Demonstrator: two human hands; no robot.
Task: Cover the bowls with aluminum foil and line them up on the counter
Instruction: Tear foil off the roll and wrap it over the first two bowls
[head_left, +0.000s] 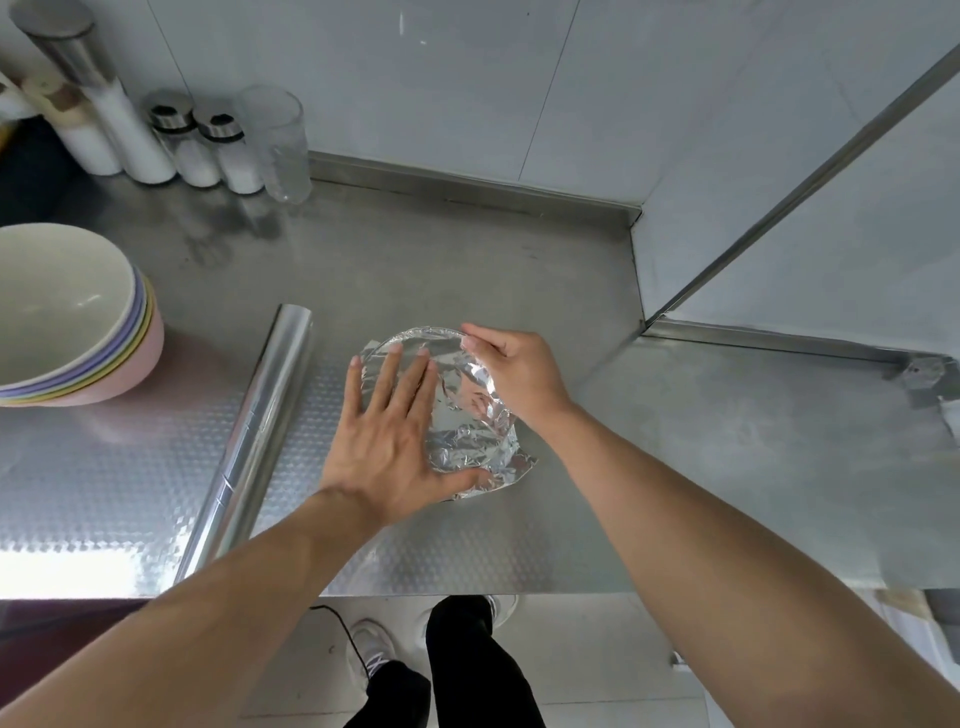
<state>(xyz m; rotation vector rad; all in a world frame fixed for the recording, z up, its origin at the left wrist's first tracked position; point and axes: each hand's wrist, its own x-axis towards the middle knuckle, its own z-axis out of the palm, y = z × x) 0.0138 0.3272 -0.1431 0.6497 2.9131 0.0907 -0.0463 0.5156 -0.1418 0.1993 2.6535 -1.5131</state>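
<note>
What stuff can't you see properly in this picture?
Head view, the only one:
- Foil-covered bowl: crinkled aluminum foil and both hands hide its colour and contents.
- Stack of pastel bowls: cut off by the left edge; lower ones show rims only, so the count is uncertain.
- Right hand: fingertips hidden behind the foil rim.
- Left hand: covers the foil's left part.

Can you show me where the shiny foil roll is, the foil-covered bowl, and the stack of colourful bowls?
long silver foil roll (260, 415), head view, middle of the tube.
round foil-covered bowl (462, 426), head view, crinkled foil top.
stack of pastel bowls (148, 345), head view, pink outer wall.
</note>
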